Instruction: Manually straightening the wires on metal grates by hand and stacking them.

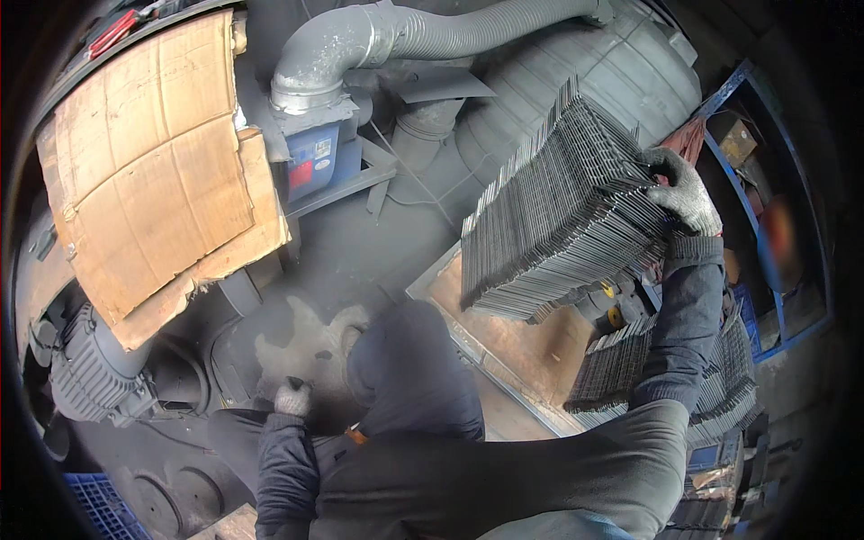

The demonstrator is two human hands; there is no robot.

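- Grey-topped torso (pixel 504 481) fills 6 o'clock nearest the camera, a bent knee (pixel 414 373) just beyond it
- Left hand (pixel 292 398), gloved, lies between 7 and 8 o'clock beside the legs, well apart from the stack; its fingers curl inward, but I cannot tell whether they close on anything
- Brown board (pixel 517 346) at 4 o'clock, a straight light rim along its near side; the bare part here gives some room below the stack
- Stack of dark grid plates (pixel 558 211) at 2 o'clock, its foot seemingly on the board; one plate should be light, stiff and thin enough to bend, the whole pile heavy and prone to slide; the dusty look suggests slipperiness, so a squared hold on two opposite outer edges seems best
- Right hand (pixel 691 196), gloved, is at the stack's right edge, between 2 and 3 o'clock, fingers bent around a corner; I cannot tell whether it is clamped on a plate or only resting
- More plates (pixel 616 364) at 4 o'clock crowd the right sleeve (pixel 679 333) from below
- Blue frame (pixel 760 211) at 3 o'clock limits outward swing; the grey floor (pixel 355 238) toward 10 o'clock offers more space
- Cardboard (pixel 157 175) at 10 o'clock, ragged-edged; ribbed hose (pixel 486 31) and grey drum (pixel 621 67) bound the far side, 12 to 1 o'clock
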